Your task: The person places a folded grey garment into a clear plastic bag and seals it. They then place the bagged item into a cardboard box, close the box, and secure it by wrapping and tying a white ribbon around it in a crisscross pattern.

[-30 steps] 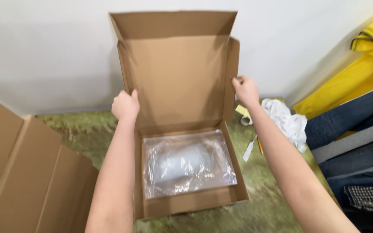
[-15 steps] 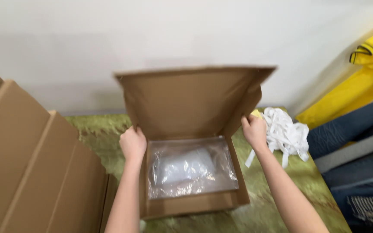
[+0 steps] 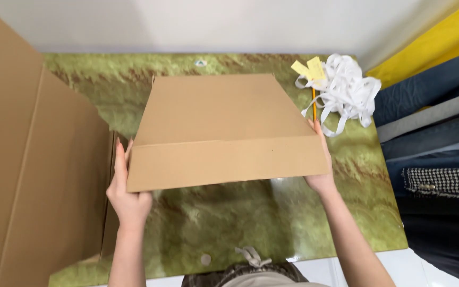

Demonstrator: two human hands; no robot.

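A flat brown cardboard box [image 3: 224, 130] with its lid down sits in front of me over a green marbled tabletop [image 3: 229, 223]. My left hand [image 3: 126, 188] presses against the box's left front corner, fingers flat along its side. My right hand [image 3: 322, 170] holds the right front corner, mostly hidden behind the box edge. The box's inside is hidden under the lid.
Large flattened cardboard sheets [image 3: 27, 170] lean at the left. A heap of white strips with yellow tags [image 3: 341, 87] and a pencil lies at the back right. Folded fabrics in yellow, blue and grey [image 3: 436, 122] are stacked on the right. A white wall runs behind.
The raised lid has come down over the plastic-wrapped contents. Both hands moved from the lid's sides to the box's front corners.
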